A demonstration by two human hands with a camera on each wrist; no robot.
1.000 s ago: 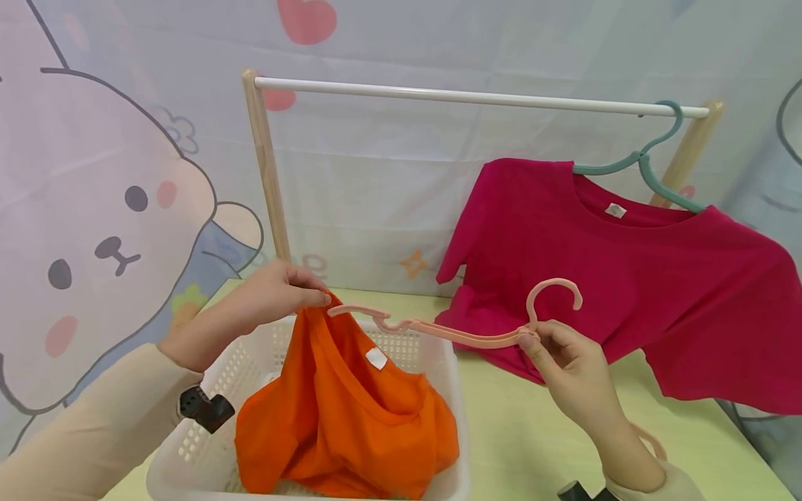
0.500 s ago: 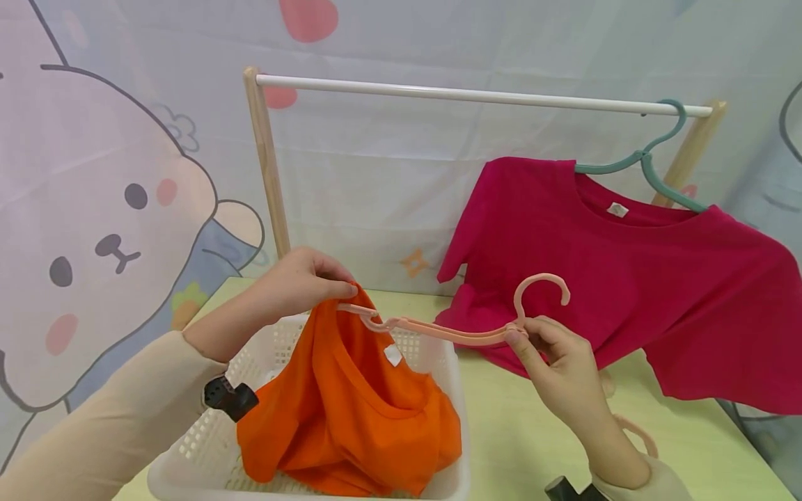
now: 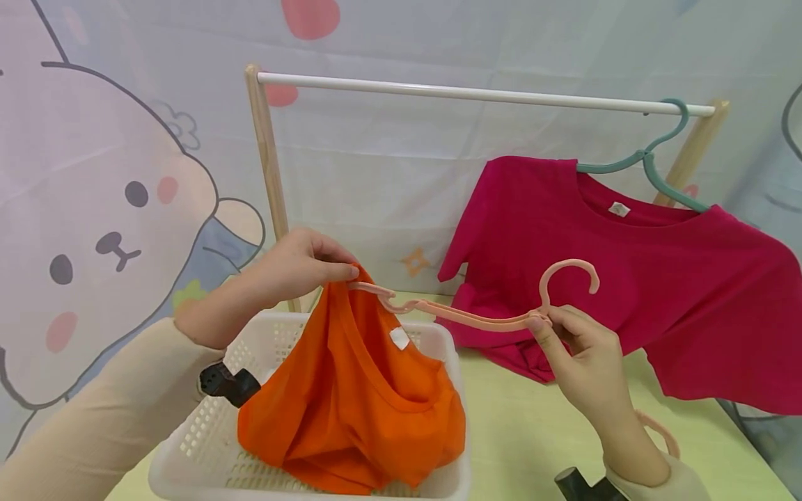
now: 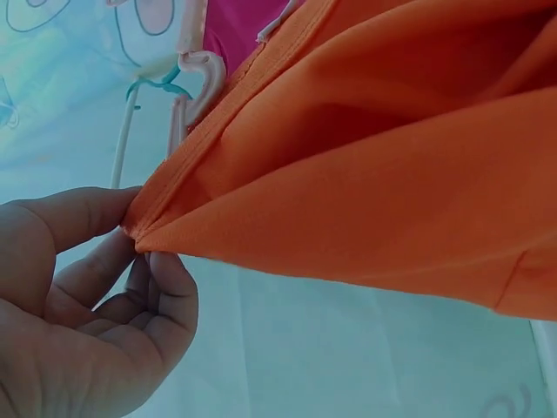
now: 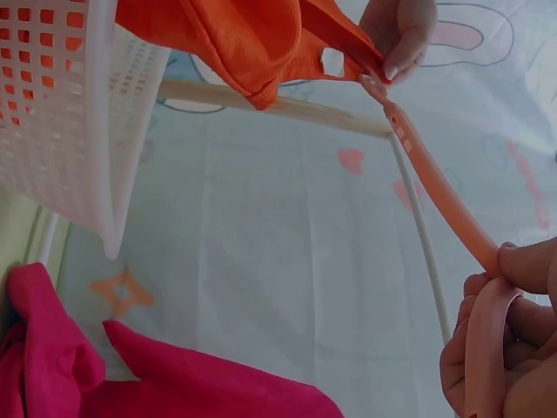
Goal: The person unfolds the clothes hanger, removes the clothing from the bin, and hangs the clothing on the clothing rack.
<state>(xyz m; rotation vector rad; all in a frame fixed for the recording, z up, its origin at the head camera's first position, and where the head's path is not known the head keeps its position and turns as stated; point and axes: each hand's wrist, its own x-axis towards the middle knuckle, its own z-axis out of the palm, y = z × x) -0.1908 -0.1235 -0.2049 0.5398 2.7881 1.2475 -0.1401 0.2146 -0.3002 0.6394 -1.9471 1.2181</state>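
Observation:
My left hand (image 3: 307,268) pinches the neckline of an orange T-shirt (image 3: 357,403), lifting that edge while the rest droops into a white basket (image 3: 460,431). In the left wrist view, thumb and fingers of the left hand (image 4: 104,296) meet on the shirt's edge. My right hand (image 3: 585,362) holds a pink folding clothes hanger (image 3: 476,319) near the base of its hook, the hook pointing up. The hanger's far end reaches inside the shirt's neck opening, close to my left fingers. Seen from the right wrist, the hanger (image 5: 444,196) slants from hand to shirt.
A rack with a white rail (image 3: 438,89) and wooden posts stands behind. From its right end hangs a magenta T-shirt (image 3: 626,278) on a green hanger (image 3: 658,174). Another pink hanger part (image 3: 661,431) lies on the yellow-green table (image 3: 520,431) behind my right forearm.
My left hand has moved right and up, raising the orange T-shirt's neckline. My right hand shifted left, then back right and up with the hanger, whose tip now sits within the neck opening.

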